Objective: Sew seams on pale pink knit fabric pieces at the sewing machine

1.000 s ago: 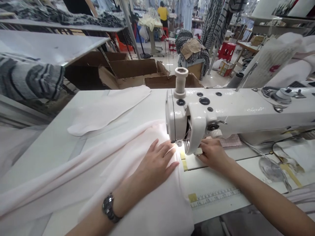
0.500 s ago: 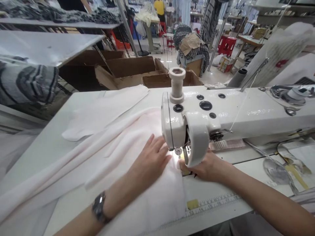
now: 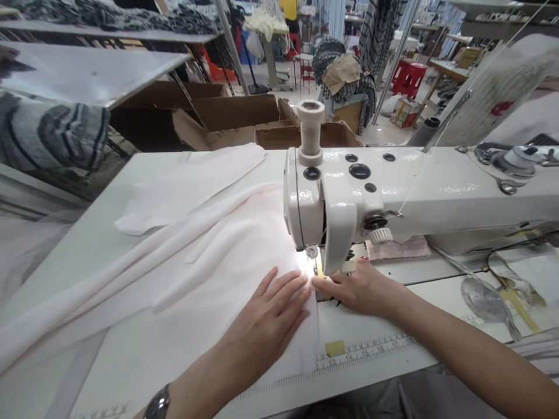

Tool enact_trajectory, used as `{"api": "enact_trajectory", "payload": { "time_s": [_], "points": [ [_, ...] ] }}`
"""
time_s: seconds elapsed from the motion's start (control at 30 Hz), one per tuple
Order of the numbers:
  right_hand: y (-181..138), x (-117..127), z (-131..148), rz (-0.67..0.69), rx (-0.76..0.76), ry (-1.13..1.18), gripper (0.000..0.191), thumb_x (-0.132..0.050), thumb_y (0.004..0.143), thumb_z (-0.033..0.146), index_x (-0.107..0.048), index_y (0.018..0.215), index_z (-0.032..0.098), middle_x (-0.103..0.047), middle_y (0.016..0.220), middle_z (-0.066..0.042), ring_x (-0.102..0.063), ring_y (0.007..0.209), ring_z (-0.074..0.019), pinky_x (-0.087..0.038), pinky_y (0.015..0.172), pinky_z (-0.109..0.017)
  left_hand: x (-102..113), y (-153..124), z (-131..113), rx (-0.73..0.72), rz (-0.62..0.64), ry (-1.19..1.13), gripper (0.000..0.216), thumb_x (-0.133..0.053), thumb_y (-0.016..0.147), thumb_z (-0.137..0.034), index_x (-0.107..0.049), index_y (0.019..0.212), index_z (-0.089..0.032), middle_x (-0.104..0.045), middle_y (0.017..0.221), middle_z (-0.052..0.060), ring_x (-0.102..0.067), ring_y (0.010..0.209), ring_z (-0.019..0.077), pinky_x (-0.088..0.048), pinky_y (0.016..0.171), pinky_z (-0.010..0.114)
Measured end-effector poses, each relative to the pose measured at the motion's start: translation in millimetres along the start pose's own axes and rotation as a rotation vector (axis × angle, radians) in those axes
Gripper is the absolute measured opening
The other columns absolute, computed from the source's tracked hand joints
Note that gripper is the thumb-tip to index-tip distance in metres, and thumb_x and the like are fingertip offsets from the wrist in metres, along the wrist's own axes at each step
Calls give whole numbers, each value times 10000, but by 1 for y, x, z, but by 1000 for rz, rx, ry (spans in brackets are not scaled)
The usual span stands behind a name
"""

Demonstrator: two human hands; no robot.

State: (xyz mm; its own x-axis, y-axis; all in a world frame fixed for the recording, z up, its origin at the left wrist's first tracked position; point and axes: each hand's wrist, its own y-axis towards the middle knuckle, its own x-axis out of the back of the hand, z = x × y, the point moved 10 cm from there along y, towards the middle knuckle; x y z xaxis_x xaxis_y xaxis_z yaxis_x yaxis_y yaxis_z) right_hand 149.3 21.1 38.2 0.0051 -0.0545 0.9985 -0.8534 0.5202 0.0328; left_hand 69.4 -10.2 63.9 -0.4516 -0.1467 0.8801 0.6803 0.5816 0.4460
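Sewing station, factory floor. One white sewing table (image 3: 371,329) carrying one white industrial lockstitch sewing machine (image 3: 419,198), no maker's mark legible, with an upright cream thread spool (image 3: 310,131) on top. A printed measuring tape (image 3: 367,356) is stuck along the table's front edge, numerals 13 to 17 readable, beside a square of yellow tape (image 3: 335,348); small dark print near the lower left corner is too cut off to read. One length of pale pink fabric (image 3: 218,256) lies in long folds across the table, its edge running up to the presser foot (image 3: 311,251). A separate cut pink panel (image 3: 187,186) lies flat behind it, and a folded pink cloth (image 3: 397,249) sits beside the machine base. Left hand (image 3: 266,329): flat on the fabric, fingers spread, not gripping; wristwatch (image 3: 157,404) on the wrist. Right hand (image 3: 360,286): open, fingertips on the fabric edge just beside the needle area, no pinch. Room: cardboard boxes (image 3: 236,119) beyond the table, a striped fabric bundle (image 3: 52,137) at left, a red plastic stool (image 3: 408,77), and a person in a yellow shirt (image 3: 289,9) far back.
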Motion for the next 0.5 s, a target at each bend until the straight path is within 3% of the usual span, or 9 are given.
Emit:
{"api": "enact_trajectory", "payload": {
  "time_s": [0.1,0.37,0.5],
  "points": [
    [0,1,3,-21,35,28,306,-304,987,138,-597,1051,193,-559,618,20,-307,479,-118,-132,478,-300,-1,-5,-4,52,-14,-11,261,-483,951,-129,-572,1196,-112,-636,1230,149,-545,1242,269,-449,1068,504],
    [0,2,5,37,38,-68,381,-304,925,25,-559,1141,210,-604,700,3,-361,489,-123,-131,481,-317,-2,-12,-3,24,55,-49,335,-460,942,-93,-545,1264,-134,-628,1242,127,-486,1307,273,-388,1110,554],
    [-1,1,-2,-21,4,-37,301,-364,938,81,-577,1098,221,-607,702,4,-365,479,-114,-125,487,-307,-4,-8,1,37,62,-56,331,-453,943,-95,-541,1259,-137,-618,1255,136,-487,1298,284,-382,1098,588]
  ]
}}
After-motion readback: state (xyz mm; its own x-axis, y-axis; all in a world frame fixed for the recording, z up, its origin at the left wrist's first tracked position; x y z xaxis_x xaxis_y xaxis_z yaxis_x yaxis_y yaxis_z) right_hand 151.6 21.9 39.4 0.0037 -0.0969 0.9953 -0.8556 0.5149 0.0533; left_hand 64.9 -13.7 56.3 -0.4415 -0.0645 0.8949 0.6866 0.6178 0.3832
